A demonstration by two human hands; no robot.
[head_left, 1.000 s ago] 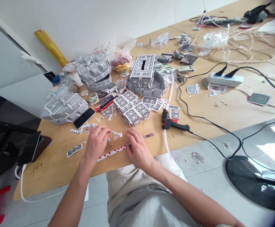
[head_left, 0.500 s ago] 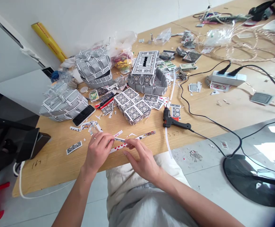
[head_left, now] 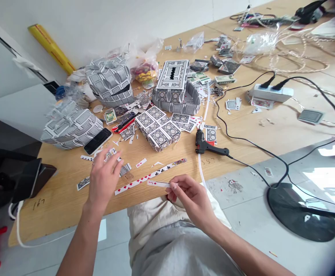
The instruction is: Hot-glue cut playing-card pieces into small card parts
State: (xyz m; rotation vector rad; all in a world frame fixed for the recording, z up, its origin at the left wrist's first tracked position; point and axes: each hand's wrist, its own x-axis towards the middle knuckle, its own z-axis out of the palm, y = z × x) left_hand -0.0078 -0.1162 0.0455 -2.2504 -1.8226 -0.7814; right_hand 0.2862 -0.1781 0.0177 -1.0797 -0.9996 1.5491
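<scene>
My right hand (head_left: 190, 195) pinches the end of a narrow playing-card strip (head_left: 156, 183) with a red J on its face, just above the table's front edge. My left hand (head_left: 104, 174) is open, fingers apart and a little blurred, over cut card pieces (head_left: 111, 154). Close to its thumb is a grey patterned card piece (head_left: 125, 169); I cannot tell whether the thumb touches it. Between the hands lies a long strip of joined card pieces (head_left: 148, 176). Beyond it are a small card scrap (head_left: 141, 163) and a patterned card-covered box (head_left: 158, 128).
A glue gun (head_left: 209, 145) with a cable lies to the right. Behind are a slotted card box (head_left: 173, 74), two woven card baskets (head_left: 108, 80) (head_left: 72, 128), a phone (head_left: 98, 141) and a red-and-black cutter (head_left: 124, 122). A power strip (head_left: 271, 93) stands at the right.
My hands have come apart: the left moved left and opened, and the right moved slightly right with the card strip. The long strip now shows fully. The view has shifted slightly.
</scene>
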